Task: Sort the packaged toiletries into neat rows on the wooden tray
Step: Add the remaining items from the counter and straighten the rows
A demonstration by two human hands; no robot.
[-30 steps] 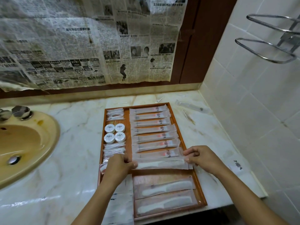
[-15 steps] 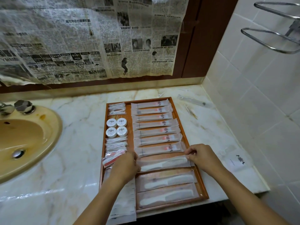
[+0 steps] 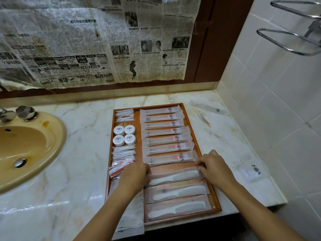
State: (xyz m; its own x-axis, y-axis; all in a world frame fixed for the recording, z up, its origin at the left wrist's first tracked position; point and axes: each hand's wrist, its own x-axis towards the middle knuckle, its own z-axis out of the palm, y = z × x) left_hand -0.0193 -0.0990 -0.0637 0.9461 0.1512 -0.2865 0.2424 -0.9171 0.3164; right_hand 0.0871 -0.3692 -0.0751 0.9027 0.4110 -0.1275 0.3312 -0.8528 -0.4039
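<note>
A wooden tray (image 3: 216, 202) lies on the marble counter. Its right column holds several long wrapped packets (image 3: 165, 132) in a row, then three wrapped white combs. My left hand (image 3: 133, 178) and my right hand (image 3: 214, 166) pinch the two ends of the top comb packet (image 3: 173, 178), which lies flat just above the other two combs (image 3: 177, 208). The left column holds small clear packets (image 3: 124, 113), several round white jars (image 3: 124, 135) and more small packets (image 3: 123, 154).
A yellow sink (image 3: 26, 148) with a tap is at the left. Loose packets lie on the counter right of the tray: a long one (image 3: 208, 106) at the back and a flat white sachet (image 3: 254, 171). A tiled wall with a metal rack (image 3: 295, 40) rises at the right.
Both hands have carried the comb packet down the tray, from over the lowest long packet to a spot just above the other two combs. The camera has moved a little closer.
</note>
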